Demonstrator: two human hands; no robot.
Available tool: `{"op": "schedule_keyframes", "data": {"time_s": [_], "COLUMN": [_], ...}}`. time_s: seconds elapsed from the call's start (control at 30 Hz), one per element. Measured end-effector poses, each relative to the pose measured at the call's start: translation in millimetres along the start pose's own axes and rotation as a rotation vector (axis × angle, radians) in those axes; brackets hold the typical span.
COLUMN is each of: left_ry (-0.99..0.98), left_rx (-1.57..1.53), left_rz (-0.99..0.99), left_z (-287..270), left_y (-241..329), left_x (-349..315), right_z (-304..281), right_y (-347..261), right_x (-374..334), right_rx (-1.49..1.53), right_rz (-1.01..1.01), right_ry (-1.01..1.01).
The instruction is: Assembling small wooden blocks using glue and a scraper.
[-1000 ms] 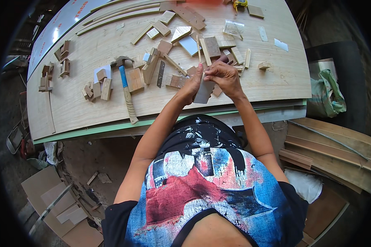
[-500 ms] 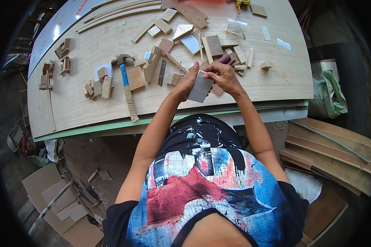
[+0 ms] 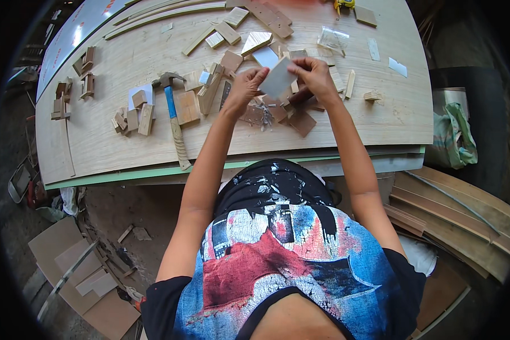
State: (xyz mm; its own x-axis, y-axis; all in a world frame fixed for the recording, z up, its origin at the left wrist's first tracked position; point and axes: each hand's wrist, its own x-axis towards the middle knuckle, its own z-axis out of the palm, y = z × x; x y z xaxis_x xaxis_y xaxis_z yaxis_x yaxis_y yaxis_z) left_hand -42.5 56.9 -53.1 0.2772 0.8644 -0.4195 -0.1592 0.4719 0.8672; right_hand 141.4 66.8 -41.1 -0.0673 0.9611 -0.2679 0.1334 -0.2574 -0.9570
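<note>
Both hands hold one small pale grey square panel (image 3: 278, 78) above the plywood worktop (image 3: 345, 122). My left hand (image 3: 245, 86) grips its left edge and my right hand (image 3: 311, 76) grips its right and top edge. Beneath the hands lies a cluster of brown wood offcuts (image 3: 300, 120) with a small heap of nails (image 3: 263, 109). A hammer with a blue and wooden handle (image 3: 174, 120) lies to the left of my left forearm.
Several small wood blocks (image 3: 131, 116) and strips (image 3: 198, 39) lie scattered over the worktop. A clear plastic bag (image 3: 332, 39) is at the back. Stacked boards (image 3: 459, 215) lean at the right, cardboard sheets (image 3: 73, 272) on the floor at the left, and a green bag (image 3: 450, 133) beside the table.
Both hands have lifted the grey panel farther away from me over the offcuts, and it has turned in my fingers. The camera view shifted slightly.
</note>
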Motion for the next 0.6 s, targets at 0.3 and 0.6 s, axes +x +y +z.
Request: {"op": "schedule_keyframes", "data": {"time_s": [0.3,0.6], "left_ry": [0.382,0.638], "left_rx": [0.067,0.346], "left_rz": [0.262,0.379], "left_z": [-23.8,-13.2], "left_y": [13.1,-1.7], "left_x": [71.9,85.7], "right_z": [24.9,63.1], "right_y": [-2.5,22.2], "right_x": [46.0,37.5], "right_rx": [-0.535,-1.236], "right_rz": [-0.257,-0.426], "right_ry": [0.305,0.145]}}
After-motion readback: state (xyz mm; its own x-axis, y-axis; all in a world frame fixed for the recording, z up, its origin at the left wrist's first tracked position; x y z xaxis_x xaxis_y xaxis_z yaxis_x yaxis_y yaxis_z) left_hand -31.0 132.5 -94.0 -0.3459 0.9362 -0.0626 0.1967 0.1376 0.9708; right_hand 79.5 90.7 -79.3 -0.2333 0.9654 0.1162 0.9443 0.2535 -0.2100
